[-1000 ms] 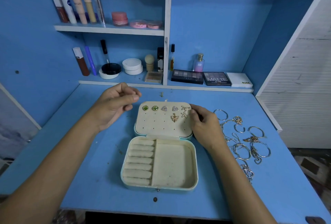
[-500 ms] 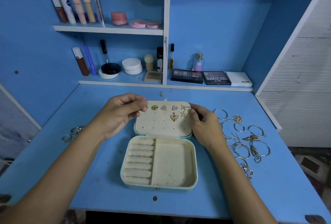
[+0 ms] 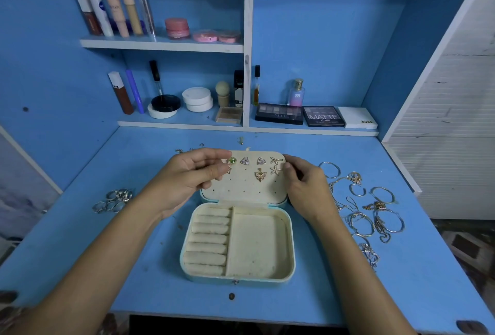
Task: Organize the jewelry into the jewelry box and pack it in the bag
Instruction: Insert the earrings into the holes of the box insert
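An open cream jewelry box [image 3: 258, 243] lies on the blue desk, its perforated lid [image 3: 249, 187] laid flat away from me. Several earrings are pinned along the lid's top rows, among them a gold winged one [image 3: 260, 174]. My left hand [image 3: 187, 176] pinches a small gold earring [image 3: 229, 168] over the lid's upper left corner. My right hand [image 3: 305, 187] holds the lid's right edge with curled fingers. The bag is not in view.
Bracelets and chains [image 3: 367, 211] lie spread right of the box. A cluster of rings [image 3: 115, 199] sits at the left. A few small pieces [image 3: 201, 145] lie behind the lid. Shelves with cosmetics [image 3: 198, 99] line the back.
My left hand has moved right from beside the lid to over its upper left corner, carrying the small earring. My right hand has stayed on the lid's edge.
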Tool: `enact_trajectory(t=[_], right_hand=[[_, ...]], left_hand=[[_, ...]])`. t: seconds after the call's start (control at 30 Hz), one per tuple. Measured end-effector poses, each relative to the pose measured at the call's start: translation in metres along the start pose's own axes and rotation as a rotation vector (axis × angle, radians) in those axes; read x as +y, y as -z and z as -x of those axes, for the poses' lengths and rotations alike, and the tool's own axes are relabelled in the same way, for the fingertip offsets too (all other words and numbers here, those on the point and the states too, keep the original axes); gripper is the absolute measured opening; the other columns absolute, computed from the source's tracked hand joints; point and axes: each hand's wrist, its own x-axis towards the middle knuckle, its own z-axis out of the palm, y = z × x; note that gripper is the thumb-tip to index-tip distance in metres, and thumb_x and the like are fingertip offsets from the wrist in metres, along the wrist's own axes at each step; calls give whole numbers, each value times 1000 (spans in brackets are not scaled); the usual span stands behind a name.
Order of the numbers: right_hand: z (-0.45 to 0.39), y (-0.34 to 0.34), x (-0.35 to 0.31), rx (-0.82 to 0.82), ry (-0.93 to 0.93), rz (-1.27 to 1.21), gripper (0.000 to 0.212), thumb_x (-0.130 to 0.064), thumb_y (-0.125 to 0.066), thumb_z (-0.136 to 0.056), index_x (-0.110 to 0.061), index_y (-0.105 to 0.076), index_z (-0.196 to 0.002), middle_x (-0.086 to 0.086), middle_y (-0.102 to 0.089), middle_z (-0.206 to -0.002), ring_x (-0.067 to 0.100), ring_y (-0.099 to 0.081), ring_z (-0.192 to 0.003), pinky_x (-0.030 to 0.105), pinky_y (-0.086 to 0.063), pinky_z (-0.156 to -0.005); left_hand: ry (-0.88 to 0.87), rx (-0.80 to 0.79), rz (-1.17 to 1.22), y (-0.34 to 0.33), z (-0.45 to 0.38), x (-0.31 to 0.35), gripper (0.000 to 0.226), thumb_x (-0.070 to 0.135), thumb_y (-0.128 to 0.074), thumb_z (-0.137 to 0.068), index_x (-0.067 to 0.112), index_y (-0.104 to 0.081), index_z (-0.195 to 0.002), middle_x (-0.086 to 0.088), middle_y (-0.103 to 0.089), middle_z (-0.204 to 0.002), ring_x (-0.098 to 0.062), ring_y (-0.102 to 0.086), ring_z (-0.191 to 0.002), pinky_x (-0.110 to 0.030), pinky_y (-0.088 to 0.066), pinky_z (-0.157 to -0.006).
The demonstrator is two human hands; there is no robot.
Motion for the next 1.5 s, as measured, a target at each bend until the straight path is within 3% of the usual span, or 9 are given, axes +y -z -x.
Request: enact_trajectory(t=[0.1, 0.27, 0.4, 0.53, 0.73, 0.9, 1.13, 1.27, 1.5], right_hand=[[-1, 0, 2, -7, -1, 0, 28, -23, -48, -104, -24, -67, -123, -6, -70, -113, 8, -63, -105, 30, -52, -94], [-1, -1, 3, -5, -3, -4, 27, -24, -48, -104, -26, -68, -121, -4, -71, -111, 11, -65, -97, 31, -54, -87], [-1, 0, 3, -10, 5, 4, 27, -23, -48, -104, -25, -68, -122, -6, -70, -112, 7, -64, -103, 30, -53, -93], [-1, -1, 3, -14, 0, -3, 27, -23, -48, -104, -26, -68, -121, -7, -70, -111, 7, -64, -104, 32, -53, -95], [-2, 0, 4, -14, 0, 2, 27, -24, -48, -103, -27, -68, -121, -7, -71, -110, 10, -64, -102, 33, -53, -92], [-1, 0, 3, -19, 7, 1, 28, -22, -47, -103, -24, -68, -121, -4, -70, -110, 11, -64, -98, 29, -52, -86], [-2, 0, 3, -20, 2, -5, 28, -23, -47, -104, -24, -68, -122, -5, -70, -113, 11, -64, -103, 28, -53, -89], [-2, 0, 4, -19, 0, -6, 29, -23, -47, -103, -24, -68, -123, -4, -70, -113, 13, -65, -104, 32, -53, -91], [-2, 0, 2, -9, -1, -3, 28, -22, -48, -103, -24, -68, -122, -4, -70, -112, 11, -64, -99, 27, -53, -87]], left_hand=[[54, -10, -43, 1, -1, -1, 36, 20, -72, -70, 20, -74, -106, 4, -72, -90, -5, -60, -71, -17, -43, -58], [151, -58, -4, -3, 1, -1, 32, 16, -70, -75, 15, -73, -106, 6, -71, -81, -4, -64, -72, -17, -44, -58], [110, -32, -84, -5, 2, -4, 18, 3, -67, -87, 14, -75, -98, 4, -74, -82, -5, -66, -78, -18, -45, -61], [31, -11, -163, -8, 1, -4, 21, 2, -66, -90, 19, -75, -99, 5, -75, -88, -5, -67, -80, -16, -46, -61], [25, -77, -92, -13, 2, -3, 33, 1, -61, -93, 28, -77, -101, 5, -70, -85, -5, -63, -79, -18, -49, -65], [51, -67, -45, -16, 2, -4, 24, -3, -60, -92, 15, -74, -100, 3, -73, -86, -7, -64, -80, -19, -49, -64], [-15, 9, -154, -18, -2, -2, 18, 3, -72, -85, 17, -73, -96, 2, -76, -94, -3, -68, -86, -13, -50, -69], [-18, 23, -233, -18, -4, -3, 11, 11, -71, -87, 19, -74, -95, 4, -77, -95, -5, -70, -90, -17, -49, -72], [-20, 47, -369, -20, -11, -3, 14, 11, -72, -89, 22, -75, -96, 8, -77, -94, -1, -71, -86, -7, -46, -64]])
